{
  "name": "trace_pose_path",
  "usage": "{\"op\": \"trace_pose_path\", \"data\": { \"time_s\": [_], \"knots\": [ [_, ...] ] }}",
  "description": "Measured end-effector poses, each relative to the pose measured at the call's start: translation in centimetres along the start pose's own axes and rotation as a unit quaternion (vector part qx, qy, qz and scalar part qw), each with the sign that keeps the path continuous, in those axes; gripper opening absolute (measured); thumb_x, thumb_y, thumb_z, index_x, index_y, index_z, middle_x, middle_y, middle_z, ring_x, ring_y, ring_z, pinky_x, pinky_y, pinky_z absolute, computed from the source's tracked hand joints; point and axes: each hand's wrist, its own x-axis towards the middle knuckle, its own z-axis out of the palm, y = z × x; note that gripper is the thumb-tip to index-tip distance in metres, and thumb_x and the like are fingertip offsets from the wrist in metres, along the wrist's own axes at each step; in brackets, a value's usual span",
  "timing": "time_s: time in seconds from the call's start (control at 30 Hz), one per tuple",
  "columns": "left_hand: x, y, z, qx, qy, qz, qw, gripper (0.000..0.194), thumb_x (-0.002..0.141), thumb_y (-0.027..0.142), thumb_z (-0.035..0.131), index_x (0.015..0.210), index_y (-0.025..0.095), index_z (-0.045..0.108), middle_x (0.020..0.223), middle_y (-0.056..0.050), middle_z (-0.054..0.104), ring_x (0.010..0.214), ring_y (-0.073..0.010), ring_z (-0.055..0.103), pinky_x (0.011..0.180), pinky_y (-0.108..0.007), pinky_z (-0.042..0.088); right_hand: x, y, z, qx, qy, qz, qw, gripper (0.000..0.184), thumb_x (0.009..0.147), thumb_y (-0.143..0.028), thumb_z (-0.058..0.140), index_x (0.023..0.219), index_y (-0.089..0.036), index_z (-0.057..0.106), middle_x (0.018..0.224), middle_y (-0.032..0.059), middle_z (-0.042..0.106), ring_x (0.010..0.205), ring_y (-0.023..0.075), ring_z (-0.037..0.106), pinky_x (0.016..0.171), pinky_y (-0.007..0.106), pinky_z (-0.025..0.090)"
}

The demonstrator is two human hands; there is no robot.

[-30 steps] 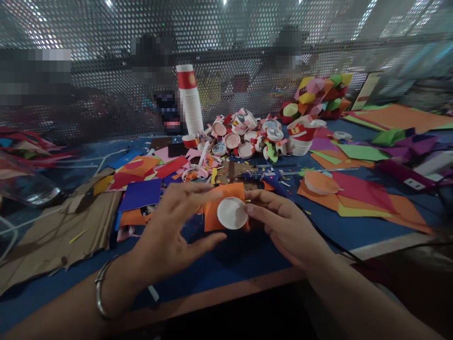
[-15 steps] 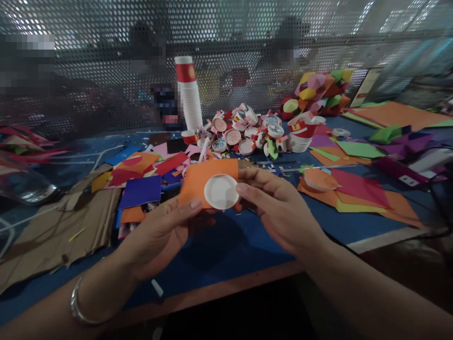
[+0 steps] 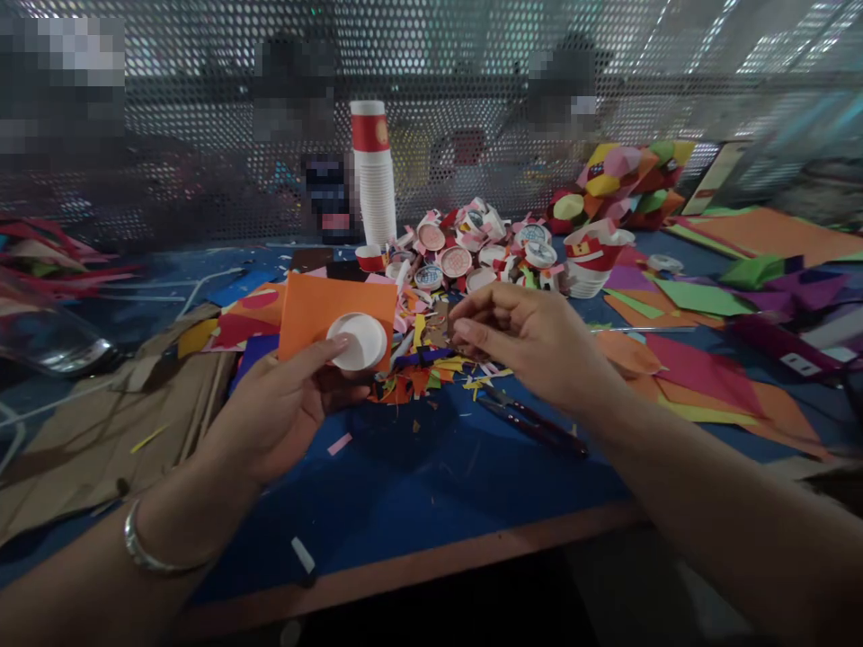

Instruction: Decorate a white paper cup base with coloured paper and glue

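Observation:
My left hand (image 3: pixel 289 395) grips a square of orange paper (image 3: pixel 314 310) at its lower edge. The thumb presses a white round cup bottom (image 3: pixel 360 343) flat against that paper's lower right part. My right hand (image 3: pixel 532 346) is in the air to the right, apart from the paper; its fingers are loosely bent, with nothing visible between thumb and forefinger. Below it on the blue table (image 3: pixel 404 503) lie dark-handled scissors (image 3: pixel 532 424). Small coloured paper scraps (image 3: pixel 418 382) are strewn between my hands.
Behind my hands rises a heap of cut cup bottoms (image 3: pixel 455 261), with a tall stack of paper cups (image 3: pixel 376 189) beside it. Cardboard (image 3: pixel 155 440) covers the left side. Coloured sheets (image 3: pixel 707 373) and cut cups (image 3: pixel 590 256) are to the right. A perforated metal screen (image 3: pixel 431 54) stands behind.
My right hand has let go of the cup bottom and paper and moved right. My left hand has carried both leftward, and the scissors and scraps now show.

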Motion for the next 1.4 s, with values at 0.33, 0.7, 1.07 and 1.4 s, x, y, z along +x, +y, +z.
{"op": "trace_pose_path", "data": {
  "time_s": [0.33, 0.7, 1.07, 1.4],
  "knots": [
    [0.8, -0.7, 0.4, -0.038, 0.068, -0.016, 0.997, 0.008, 0.087, 0.019, 0.073, 0.089, 0.013, 0.078, 0.103, -0.011, 0.079, 0.085, -0.0206, 0.074, 0.064, -0.027, 0.065, 2.5, 0.9, 0.3, -0.212, -0.098, -0.077, 0.969, 0.007, 0.090, -0.021, 0.064, 0.090, -0.020, 0.071, 0.081, 0.0021, 0.072, 0.069, 0.0160, 0.061, 0.063, 0.031, 0.044],
    [0.6, -0.7, 0.9, -0.071, 0.113, -0.058, 0.989, 0.016, 0.085, 0.003, 0.059, 0.082, 0.011, 0.072, 0.097, -0.013, 0.077, 0.083, -0.0201, 0.073, 0.066, -0.025, 0.063, 2.3, 1.7, 1.0, -0.253, -0.079, -0.137, 0.955, 0.010, 0.093, -0.018, 0.060, 0.096, -0.019, 0.070, 0.087, 0.0035, 0.071, 0.073, 0.0169, 0.061, 0.066, 0.030, 0.044],
    [0.7, -0.4, 1.8, -0.079, 0.150, -0.065, 0.983, 0.020, 0.078, -0.001, 0.050, 0.083, 0.012, 0.065, 0.087, -0.011, 0.073, 0.082, -0.0200, 0.069, 0.070, -0.028, 0.062, 2.3, 3.0, 1.6, -0.394, -0.178, -0.168, 0.886, 0.024, 0.092, -0.015, 0.063, 0.114, -0.015, 0.069, 0.111, 0.0140, 0.070, 0.106, 0.0311, 0.058, 0.093, 0.045, 0.046],
    [0.3, -0.9, 1.9, -0.082, 0.117, -0.017, 0.990, 0.018, 0.078, -0.002, 0.054, 0.078, 0.015, 0.060, 0.080, -0.008, 0.071, 0.079, -0.0207, 0.069, 0.079, -0.034, 0.060, 2.7, 3.5, 2.2, -0.417, -0.175, -0.180, 0.873, 0.026, 0.089, -0.012, 0.061, 0.113, -0.013, 0.069, 0.108, 0.0140, 0.070, 0.103, 0.0313, 0.058, 0.093, 0.045, 0.046]
  ]
}}
